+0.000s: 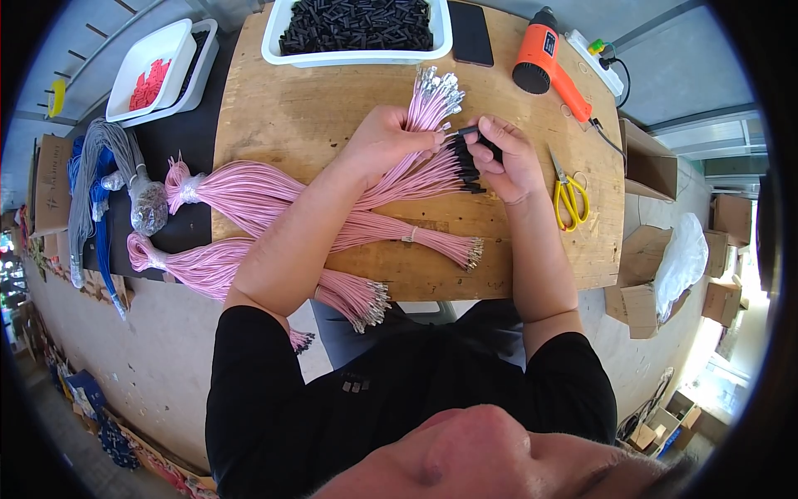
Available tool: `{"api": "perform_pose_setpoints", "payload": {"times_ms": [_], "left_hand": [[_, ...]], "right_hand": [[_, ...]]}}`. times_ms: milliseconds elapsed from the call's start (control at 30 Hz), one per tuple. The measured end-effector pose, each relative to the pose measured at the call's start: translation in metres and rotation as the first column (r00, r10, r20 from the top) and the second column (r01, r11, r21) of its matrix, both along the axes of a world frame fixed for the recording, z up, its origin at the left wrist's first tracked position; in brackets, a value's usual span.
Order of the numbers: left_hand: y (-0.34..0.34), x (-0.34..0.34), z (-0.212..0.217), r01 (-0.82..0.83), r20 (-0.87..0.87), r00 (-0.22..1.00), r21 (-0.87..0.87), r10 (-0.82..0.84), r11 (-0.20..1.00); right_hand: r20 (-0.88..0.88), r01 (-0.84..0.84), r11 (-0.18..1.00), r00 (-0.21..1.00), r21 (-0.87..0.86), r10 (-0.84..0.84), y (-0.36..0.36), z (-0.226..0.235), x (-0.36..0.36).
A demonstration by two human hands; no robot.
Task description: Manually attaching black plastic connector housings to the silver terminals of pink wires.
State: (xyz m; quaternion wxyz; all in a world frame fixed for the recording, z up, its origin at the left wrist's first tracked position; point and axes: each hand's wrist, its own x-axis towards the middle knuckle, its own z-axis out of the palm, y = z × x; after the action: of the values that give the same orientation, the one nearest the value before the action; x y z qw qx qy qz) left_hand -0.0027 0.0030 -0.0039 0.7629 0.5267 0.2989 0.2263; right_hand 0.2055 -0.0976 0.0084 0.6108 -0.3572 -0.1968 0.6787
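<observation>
My left hand [387, 139] grips a bundle of pink wires [428, 104] whose bare metal tips fan out toward the back of the wooden table [299, 108]. My right hand [503, 154] pinches a small black sleeve [465, 131] at the tip of one wire. Just below the hands lie wires that carry black sleeves on their ends [464, 166]. More pink wire bundles [249, 195] lie to the left and in front, some tied with white bands.
A white tray of black sleeves [357, 29] stands at the back, a dark phone [470, 33] beside it. An orange heat gun [544, 62] and yellow scissors [568, 193] lie to the right. White trays with red parts [154, 71], grey and blue cables [104, 179] are on the left. Cardboard boxes [648, 283] sit on the floor.
</observation>
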Motion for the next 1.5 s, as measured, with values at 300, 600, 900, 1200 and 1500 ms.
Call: {"api": "perform_pose_setpoints", "payload": {"times_ms": [300, 600, 900, 1200, 1500], "left_hand": [[-0.001, -0.001, 0.006, 0.031, -0.005, 1.000, 0.040, -0.031, 0.999], [-0.002, -0.001, 0.008, 0.034, -0.022, 0.999, 0.043, -0.033, 0.998], [-0.002, -0.001, 0.009, 0.031, -0.038, 0.999, 0.040, -0.030, 0.999], [-0.004, 0.001, 0.007, -0.023, -0.036, 0.999, 0.033, 0.024, 0.999], [-0.001, 0.000, 0.003, -0.008, -0.047, 0.999, 0.033, 0.010, 0.999]], "right_hand": [[0.100, -0.002, 1.000, 0.995, -0.011, 0.003, -0.001, 0.003, -0.006], [0.143, 0.003, 1.000, 0.990, -0.015, -0.001, -0.001, 0.002, -0.009], [0.100, -0.029, 0.999, 0.994, -0.018, 0.031, -0.001, 0.000, -0.005], [0.018, 0.127, 0.992, 0.992, -0.012, -0.127, 0.002, 0.002, 0.002], [-0.048, 0.112, 0.994, 0.993, 0.019, -0.111, 0.003, -0.002, 0.006]]}}
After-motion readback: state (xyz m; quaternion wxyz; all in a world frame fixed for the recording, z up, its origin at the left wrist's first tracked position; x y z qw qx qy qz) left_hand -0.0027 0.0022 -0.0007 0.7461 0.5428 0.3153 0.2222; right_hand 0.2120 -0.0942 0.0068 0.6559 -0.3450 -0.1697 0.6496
